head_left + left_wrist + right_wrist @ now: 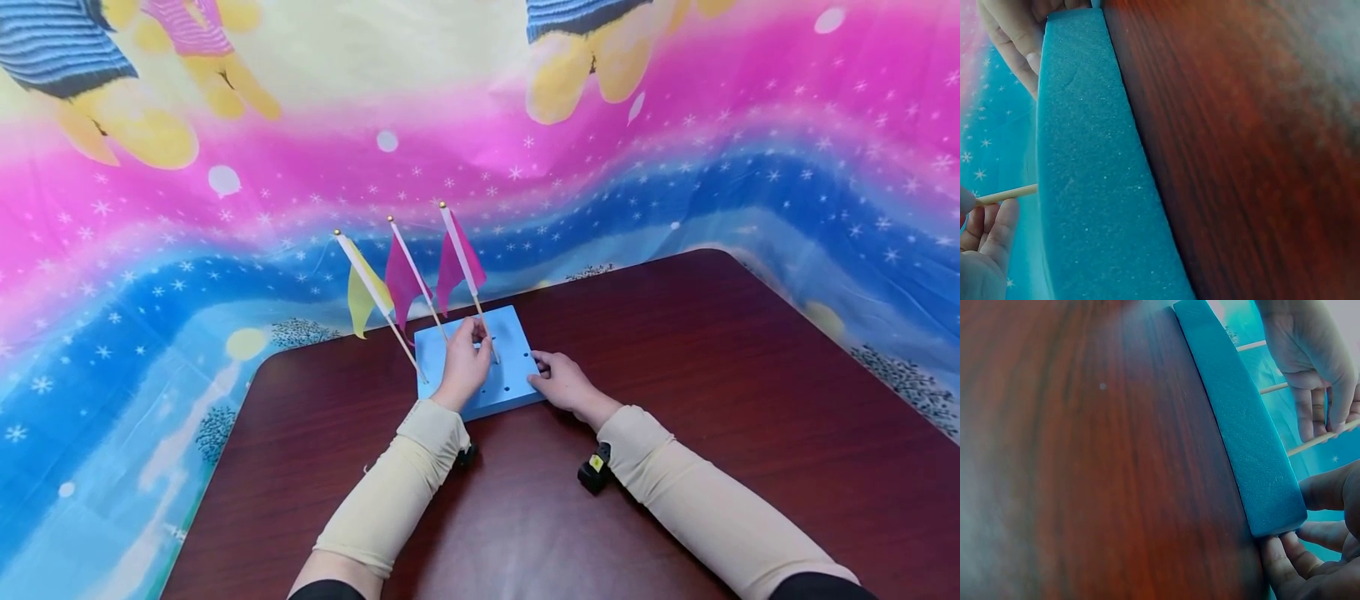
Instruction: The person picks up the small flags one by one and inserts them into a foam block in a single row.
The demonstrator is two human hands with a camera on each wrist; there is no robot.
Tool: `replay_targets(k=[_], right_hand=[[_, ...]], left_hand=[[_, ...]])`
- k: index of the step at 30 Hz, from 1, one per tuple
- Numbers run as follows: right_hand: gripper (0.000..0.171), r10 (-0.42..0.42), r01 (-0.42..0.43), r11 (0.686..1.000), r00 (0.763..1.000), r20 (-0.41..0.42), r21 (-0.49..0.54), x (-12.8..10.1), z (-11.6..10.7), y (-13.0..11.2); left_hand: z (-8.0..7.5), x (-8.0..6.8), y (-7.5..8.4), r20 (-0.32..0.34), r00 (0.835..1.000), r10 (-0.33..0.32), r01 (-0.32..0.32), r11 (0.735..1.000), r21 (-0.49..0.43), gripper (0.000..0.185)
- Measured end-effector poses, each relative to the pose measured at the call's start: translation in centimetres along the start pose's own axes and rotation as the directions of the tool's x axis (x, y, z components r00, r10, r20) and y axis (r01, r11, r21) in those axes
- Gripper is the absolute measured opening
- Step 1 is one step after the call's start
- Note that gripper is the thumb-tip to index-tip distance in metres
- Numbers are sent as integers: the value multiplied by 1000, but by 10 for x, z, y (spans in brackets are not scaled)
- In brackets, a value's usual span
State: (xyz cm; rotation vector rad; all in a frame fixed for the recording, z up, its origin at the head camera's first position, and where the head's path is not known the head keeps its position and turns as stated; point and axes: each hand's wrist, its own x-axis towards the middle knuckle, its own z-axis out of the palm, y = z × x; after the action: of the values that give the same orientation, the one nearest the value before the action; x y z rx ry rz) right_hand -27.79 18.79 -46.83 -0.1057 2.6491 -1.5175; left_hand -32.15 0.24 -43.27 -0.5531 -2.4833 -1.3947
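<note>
A blue foam block [510,367] with several small holes lies on the dark wooden table [675,375]. Three small flags stand tilted in it: a yellow one [362,298] at the left and two magenta ones [402,279] [457,262]. My left hand [465,360] pinches the stick [480,312] of the rightmost magenta flag just above the block. My right hand [561,381] grips the block's right front corner [1279,512]. In the left wrist view the stick [1007,194] runs from my fingers [988,237] to the foam edge [1097,187].
A bright cloth backdrop [675,150] in pink, blue and yellow hangs behind and drapes around the table. Wrist-worn cameras [594,470] sit under both cream sleeves. Bare wood spreads out to the right and in front of the block.
</note>
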Motion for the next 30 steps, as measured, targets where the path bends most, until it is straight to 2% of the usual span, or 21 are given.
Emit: replay_targets(k=[18, 24, 30], right_hand=[[54, 16, -16, 1000, 1000, -6, 6, 0, -1, -5], [54, 20, -20, 1000, 1000, -4, 8, -1, 0, -6], [55, 25, -25, 1000, 1000, -6, 6, -3, -1, -5]], left_hand=[[4, 0, -6, 63, 998, -8, 6, 1000, 30, 13], [2, -2, -6, 65, 997, -43, 44, 999, -3, 15], [-2, -9, -3, 88, 989, -120, 128, 988, -91, 34]])
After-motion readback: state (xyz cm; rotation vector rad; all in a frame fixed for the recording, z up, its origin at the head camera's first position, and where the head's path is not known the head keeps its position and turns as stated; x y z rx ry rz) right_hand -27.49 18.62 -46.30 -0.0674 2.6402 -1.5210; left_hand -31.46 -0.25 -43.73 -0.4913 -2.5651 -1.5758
